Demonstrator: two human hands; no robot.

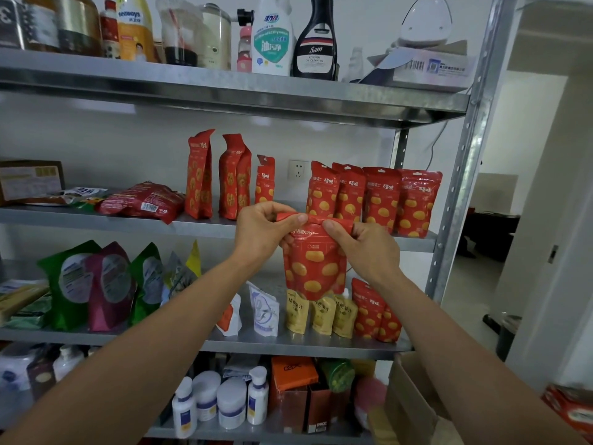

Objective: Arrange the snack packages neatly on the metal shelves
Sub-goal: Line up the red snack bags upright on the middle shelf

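Observation:
A red snack pouch (314, 268) printed with yellow nuts hangs in front of the metal shelves, its top edge crumpled. My left hand (261, 231) pinches the pouch's top left corner and my right hand (362, 248) pinches its top right. Behind my hands, several matching red pouches (373, 199) stand upright in a row on the middle shelf (199, 226). Taller red bags (199, 175) stand left of them, and a flat red pack (142, 202) lies further left. Two more red pouches (373, 311) stand on the shelf below.
Yellow pouches (321, 313), white sachets (263, 309) and green and magenta bags (93, 284) fill the lower shelf. Bottles (272, 36) line the top shelf, jars (221, 399) the bottom one. An open cardboard box (414, 399) sits at the lower right, beside the shelf post (462, 175).

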